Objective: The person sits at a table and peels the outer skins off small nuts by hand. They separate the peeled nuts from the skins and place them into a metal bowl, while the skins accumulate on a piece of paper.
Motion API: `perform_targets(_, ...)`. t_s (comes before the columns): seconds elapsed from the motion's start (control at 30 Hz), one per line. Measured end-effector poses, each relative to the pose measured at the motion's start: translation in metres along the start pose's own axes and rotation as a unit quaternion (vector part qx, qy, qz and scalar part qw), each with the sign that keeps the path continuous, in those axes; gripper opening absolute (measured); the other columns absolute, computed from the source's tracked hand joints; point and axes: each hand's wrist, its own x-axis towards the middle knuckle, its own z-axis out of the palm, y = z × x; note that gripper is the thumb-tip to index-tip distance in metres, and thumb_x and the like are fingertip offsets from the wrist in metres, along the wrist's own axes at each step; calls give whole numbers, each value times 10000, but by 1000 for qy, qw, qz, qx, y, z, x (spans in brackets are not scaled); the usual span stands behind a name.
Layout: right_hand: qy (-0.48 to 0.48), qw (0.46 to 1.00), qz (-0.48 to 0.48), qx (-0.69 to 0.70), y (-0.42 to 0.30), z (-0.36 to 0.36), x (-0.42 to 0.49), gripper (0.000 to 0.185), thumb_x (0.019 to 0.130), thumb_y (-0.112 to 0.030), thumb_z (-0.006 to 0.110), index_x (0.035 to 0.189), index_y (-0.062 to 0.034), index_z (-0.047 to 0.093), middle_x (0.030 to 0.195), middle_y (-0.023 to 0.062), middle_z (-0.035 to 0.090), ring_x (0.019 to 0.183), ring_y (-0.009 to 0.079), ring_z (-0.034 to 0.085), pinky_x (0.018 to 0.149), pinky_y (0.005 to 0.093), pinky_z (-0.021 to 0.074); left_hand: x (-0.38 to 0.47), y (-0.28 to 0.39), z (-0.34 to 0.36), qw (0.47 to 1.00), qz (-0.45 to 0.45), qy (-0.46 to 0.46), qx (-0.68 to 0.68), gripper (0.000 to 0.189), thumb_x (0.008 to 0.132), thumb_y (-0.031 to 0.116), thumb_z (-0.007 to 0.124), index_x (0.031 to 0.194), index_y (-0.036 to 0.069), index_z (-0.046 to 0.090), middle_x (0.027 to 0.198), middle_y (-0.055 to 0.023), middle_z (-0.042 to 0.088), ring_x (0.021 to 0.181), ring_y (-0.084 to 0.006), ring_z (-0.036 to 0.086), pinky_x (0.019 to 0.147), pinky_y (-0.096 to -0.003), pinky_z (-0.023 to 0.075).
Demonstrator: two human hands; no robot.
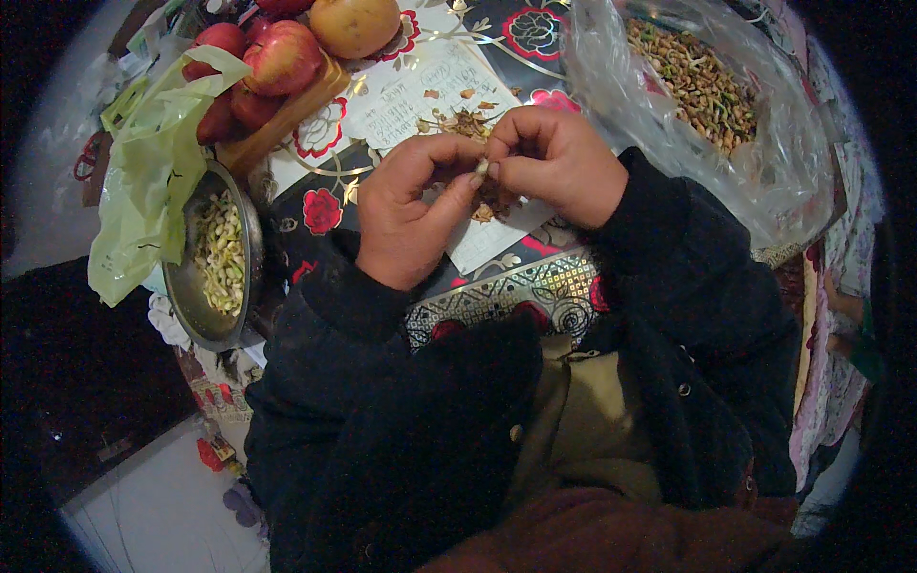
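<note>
My left hand point(415, 208) pinches a small pale bulb or clove point(482, 168) between thumb and forefinger. From the other side, the thumb and fingertips of my right hand point(562, 161) close on the same piece, which they partly hide. Beneath both hands, dry brown husks point(466, 123) lie on sheets of paper point(408, 93) with handwriting. To the left, a metal bowl point(247, 286) holds pale peeled pieces point(221, 261), some with green shoots. On the right, a clear plastic bag point(609, 93) lies open around many brown, unpeeled sprouting pieces point(698, 89).
Red apples point(283, 57) and a large yellow fruit point(356, 25) sit at the back left, by a wooden tray or box point(286, 118). A pale green plastic bag point(143, 193) hangs over the bowl's edge. A floral cloth point(322, 211) covers the table.
</note>
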Motion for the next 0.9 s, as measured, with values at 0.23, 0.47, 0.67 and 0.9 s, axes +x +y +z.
perform_targets(0.23,6,1000,1,1,-2,0,-1,58,766,-32,552,803,-13,511,706,28,547,616,98,538,580,236,453,0,-1,1,996,-37,-12,-82,191,751,-48,582,937,-8,561,866,-58,583,770,-107,567,689,-228,467)
perform_targets(0.47,1,1000,-6,-5,0,-1,0,52,768,-23,541,811,-6,518,710,32,549,625,95,534,580,235,448,1,0,0,993,-51,-21,-101,201,758,-50,576,953,-16,544,912,-55,572,826,-109,556,736,-231,458)
perform_targets(0.67,5,999,-6,50,-2,2,-1,71,775,-19,539,842,-1,522,741,36,553,636,98,540,593,234,450,2,-1,-1,986,-75,-10,-151,264,765,-45,584,1017,-7,516,946,-52,570,855,-110,551,753,-230,455)
perform_targets(0.9,10,999,-35,-1,1,3,0,94,783,-37,576,853,-6,521,742,19,552,652,84,542,591,223,449,2,-1,0,982,-89,-18,-168,261,772,-44,585,1021,-7,516,957,-47,572,871,-103,550,758,-224,456)
